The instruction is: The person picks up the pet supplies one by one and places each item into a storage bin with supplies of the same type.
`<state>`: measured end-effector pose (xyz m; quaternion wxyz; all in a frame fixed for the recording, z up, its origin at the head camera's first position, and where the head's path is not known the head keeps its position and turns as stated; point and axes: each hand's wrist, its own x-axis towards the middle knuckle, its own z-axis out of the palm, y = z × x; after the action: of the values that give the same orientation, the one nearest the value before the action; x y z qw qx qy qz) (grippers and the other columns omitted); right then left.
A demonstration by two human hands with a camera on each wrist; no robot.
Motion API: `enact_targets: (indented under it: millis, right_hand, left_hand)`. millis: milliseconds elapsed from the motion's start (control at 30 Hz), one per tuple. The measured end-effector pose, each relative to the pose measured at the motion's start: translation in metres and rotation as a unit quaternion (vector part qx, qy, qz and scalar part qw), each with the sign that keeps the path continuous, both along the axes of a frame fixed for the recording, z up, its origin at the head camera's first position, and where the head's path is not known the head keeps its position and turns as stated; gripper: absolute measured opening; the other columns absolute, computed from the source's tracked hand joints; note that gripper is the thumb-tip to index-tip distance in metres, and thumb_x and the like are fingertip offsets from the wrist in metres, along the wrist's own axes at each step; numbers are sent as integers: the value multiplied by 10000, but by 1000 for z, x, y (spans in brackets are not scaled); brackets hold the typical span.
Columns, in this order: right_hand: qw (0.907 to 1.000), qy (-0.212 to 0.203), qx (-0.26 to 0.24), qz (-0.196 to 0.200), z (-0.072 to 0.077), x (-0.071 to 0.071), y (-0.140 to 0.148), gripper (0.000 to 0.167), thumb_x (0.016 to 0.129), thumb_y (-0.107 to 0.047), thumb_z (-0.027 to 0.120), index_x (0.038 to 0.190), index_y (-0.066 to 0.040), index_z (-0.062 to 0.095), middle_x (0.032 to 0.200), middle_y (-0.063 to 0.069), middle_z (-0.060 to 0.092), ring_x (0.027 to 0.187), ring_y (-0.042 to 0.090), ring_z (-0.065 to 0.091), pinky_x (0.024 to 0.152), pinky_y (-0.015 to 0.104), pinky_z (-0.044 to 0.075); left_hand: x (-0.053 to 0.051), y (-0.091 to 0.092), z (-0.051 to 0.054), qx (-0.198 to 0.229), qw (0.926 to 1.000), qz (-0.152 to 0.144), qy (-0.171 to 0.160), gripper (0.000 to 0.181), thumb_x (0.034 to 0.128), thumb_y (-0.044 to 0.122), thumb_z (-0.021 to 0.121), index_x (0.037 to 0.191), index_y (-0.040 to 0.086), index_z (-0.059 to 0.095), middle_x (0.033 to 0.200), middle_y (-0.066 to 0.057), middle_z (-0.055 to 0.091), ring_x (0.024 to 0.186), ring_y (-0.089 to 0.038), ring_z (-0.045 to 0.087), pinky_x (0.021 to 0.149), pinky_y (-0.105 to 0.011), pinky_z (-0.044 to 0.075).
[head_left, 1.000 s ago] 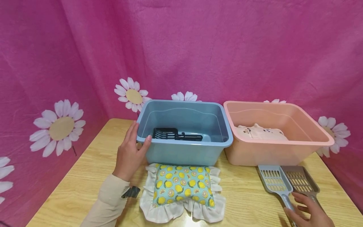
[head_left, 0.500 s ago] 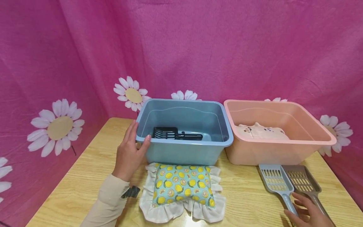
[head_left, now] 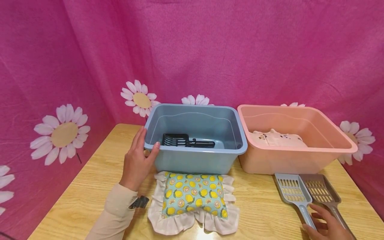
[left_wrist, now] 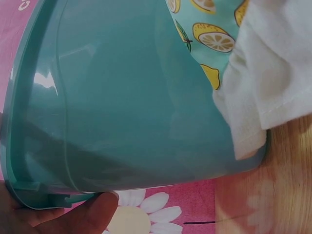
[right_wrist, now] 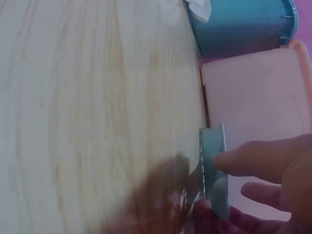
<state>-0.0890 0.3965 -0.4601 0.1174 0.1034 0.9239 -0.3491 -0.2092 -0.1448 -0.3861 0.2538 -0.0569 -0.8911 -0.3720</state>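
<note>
In the head view my left hand (head_left: 138,165) rests on the front left corner of the blue bin (head_left: 195,161), thumb at the front rim, fingers along the left side. A black slotted scoop (head_left: 177,140) lies inside. My right hand (head_left: 328,226) is spread over the handle of a grey-blue scoop (head_left: 292,191), thumb and fingers on either side; firm contact is unclear. Beside it lies a brown scoop (head_left: 321,191). In the right wrist view the thumb and fingers (right_wrist: 258,180) overlap the grey-blue scoop (right_wrist: 213,156). A lemon-print cushion (head_left: 192,196) with white ruffles lies before the blue bin.
A pink bin (head_left: 285,161) stands at the blue bin's right, holding a pale printed cloth item (head_left: 277,139). Both bins stand at the back of the wooden table (head_left: 81,196), by a pink curtain (head_left: 210,50) with daisies.
The right hand has shifted very slightly right, still around the handle. The left hand stays at the bin's corner. The head view has moved a little.
</note>
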Motion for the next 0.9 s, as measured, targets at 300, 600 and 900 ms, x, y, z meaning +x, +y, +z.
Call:
enact_targets:
  millis: [300,600,900]
  right_hand:
    - [9984,552,46,132,1,5,-2,707,897,-179,681,1389,102,258,1202,410,469,898,383,663,673,387,584]
    - [9911,1269,337,207,-9,10,-4,594,882,-86,675,1331,89,329,1115,366,548,844,320,673,593,295,554]
    - [9818,1777,466,479,-14,10,1,534,861,6,664,1276,109,344,1155,384,499,797,-28,586,568,269,538]
  left_hand:
    - [-1,-1,0,7,10000,-19,63,718,932,458,574,1520,150,300,1563,-61,283,1304,-355,461,832,-496,516]
    - [-2,0,-1,33,9999,-57,90,723,931,480,563,1520,153,299,1563,-52,284,1300,-357,466,820,-499,521]
    - [-1,0,-1,19,9999,-31,104,722,932,466,568,1519,142,300,1564,-56,282,1303,-357,462,824,-499,519]
